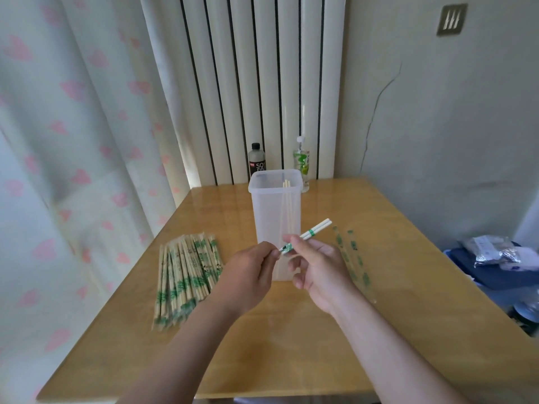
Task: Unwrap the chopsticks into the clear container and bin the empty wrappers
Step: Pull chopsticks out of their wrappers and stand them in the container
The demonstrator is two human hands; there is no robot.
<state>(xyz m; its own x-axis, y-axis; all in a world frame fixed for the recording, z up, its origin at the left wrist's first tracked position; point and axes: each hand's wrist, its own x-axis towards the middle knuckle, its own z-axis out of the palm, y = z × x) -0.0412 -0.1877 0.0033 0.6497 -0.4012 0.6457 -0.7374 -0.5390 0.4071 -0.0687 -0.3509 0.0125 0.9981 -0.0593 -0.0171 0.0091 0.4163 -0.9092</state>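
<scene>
wrapped chopsticks point(186, 275) lie piled on the table point(291, 345) at left. my left hand point(248, 275) pinches the near end of one chopstick pair point(313, 232); my right hand point(318, 269) pinches it just beyond, in front of the clear container point(275, 211). an empty wrapper point(353, 263) lies right.

Chopstick pair point(313, 231) between left hand point(248, 275) and right hand point(318, 269), before clear container point(275, 205).
</scene>
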